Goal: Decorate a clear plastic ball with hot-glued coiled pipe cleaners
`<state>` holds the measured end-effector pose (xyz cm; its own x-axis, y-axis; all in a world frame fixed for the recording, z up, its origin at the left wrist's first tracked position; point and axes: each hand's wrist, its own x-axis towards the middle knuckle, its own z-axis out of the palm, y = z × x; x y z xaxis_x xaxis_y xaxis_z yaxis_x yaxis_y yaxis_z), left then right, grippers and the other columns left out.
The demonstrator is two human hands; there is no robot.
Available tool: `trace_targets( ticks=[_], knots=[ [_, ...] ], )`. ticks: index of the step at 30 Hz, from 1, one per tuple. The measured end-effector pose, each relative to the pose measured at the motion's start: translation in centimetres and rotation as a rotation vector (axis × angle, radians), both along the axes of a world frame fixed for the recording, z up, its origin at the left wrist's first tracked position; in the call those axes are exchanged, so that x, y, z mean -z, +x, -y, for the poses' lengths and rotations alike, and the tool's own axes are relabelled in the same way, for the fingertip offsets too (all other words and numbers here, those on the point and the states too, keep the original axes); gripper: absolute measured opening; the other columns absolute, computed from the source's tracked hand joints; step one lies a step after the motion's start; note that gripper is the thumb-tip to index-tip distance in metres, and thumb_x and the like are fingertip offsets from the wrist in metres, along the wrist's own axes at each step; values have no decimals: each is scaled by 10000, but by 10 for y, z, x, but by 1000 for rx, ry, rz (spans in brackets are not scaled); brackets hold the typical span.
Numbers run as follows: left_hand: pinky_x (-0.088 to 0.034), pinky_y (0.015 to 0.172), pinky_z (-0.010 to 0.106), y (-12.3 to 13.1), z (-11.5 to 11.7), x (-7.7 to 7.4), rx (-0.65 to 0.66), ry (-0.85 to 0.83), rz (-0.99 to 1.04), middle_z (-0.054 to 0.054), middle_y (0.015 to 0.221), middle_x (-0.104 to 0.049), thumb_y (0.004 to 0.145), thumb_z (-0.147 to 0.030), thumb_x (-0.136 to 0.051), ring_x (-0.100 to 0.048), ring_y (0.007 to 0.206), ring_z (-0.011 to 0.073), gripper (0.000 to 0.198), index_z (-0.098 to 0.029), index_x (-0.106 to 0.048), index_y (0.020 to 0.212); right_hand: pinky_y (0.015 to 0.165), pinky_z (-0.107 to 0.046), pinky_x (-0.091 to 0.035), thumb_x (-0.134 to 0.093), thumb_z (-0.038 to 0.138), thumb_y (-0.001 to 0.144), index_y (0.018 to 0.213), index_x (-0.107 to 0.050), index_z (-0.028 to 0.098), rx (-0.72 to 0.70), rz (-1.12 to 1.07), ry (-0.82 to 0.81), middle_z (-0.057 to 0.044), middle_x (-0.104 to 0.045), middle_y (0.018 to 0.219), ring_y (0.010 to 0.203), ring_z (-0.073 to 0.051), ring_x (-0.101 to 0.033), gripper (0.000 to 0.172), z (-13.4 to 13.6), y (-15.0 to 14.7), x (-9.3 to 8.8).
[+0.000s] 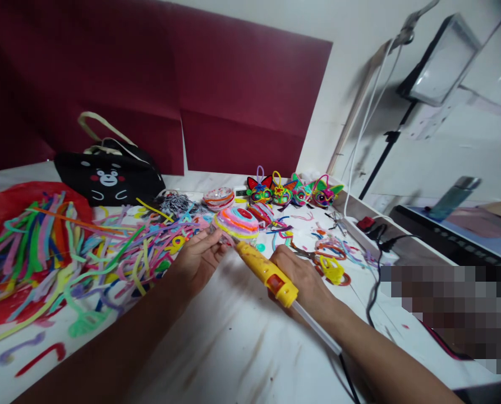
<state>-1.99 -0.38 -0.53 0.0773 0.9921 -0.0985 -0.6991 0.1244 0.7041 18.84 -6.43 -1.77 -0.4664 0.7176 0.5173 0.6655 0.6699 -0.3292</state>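
Note:
My left hand [197,255] grips the edge of a clear plastic dome [237,223] that is covered in rings of pink, yellow, orange and purple pipe cleaner around a red centre. In my right hand [303,275] is a yellow hot glue gun [267,272], its nozzle at the dome's lower edge. I cannot tell whether the tip touches. A glue stick [315,325] sticks out of the gun's rear. Beyond the dome sit another clear dome with red and orange rings [219,198] and a smaller ringed piece [262,213].
Loose pipe cleaners [119,252] cover the left side, some on a red bag [77,205]. Orange-handled scissors [323,255] lie right of my right hand. Several cat-face ornaments [281,193] stand at the back, a black bag [107,179] at back left. A power strip [372,227] with cables is at right.

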Motion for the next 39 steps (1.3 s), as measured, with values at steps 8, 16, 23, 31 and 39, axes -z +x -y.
trace_targets(
  ticks=[8,16,23,31,39],
  knots=[
    [-519,542,144,-3,-4,0,-6,49,8,36,735,-683,846,16,-549,-631,614,75,187,-103,-657,749,581,-271,-346,-463,213,894,861,-434,218,-12,0,25,-25,-486,840,727,-162,-484,44,-2,2,1],
    [-521,540,157,-4,-3,-1,-18,27,40,32,732,-686,811,28,-591,-641,609,84,152,-92,-669,759,584,-266,-362,-483,194,881,873,-448,218,-6,3,50,-24,-498,840,736,-164,-500,44,-2,2,1],
    [-513,529,150,-4,-3,-5,-28,8,35,35,739,-694,830,22,-567,-637,598,80,174,-102,-676,776,585,-269,-350,-443,267,924,843,-442,211,16,-16,6,-23,-471,831,716,-156,-493,99,-2,2,0],
    [-521,518,142,-7,-7,-5,-75,-17,58,32,731,-694,859,17,-525,-631,578,71,209,-110,-664,767,575,-265,-349,-434,253,923,873,-460,212,22,-13,19,-30,-497,842,718,-156,-506,69,-2,2,-1],
    [-529,529,142,-17,-20,-6,-245,-32,106,3,655,-656,854,47,-510,-631,559,66,253,-124,-623,706,542,-268,-305,-478,256,893,890,-469,211,175,138,-105,-41,-520,906,696,-160,-512,45,-4,-3,-1]
  ],
)
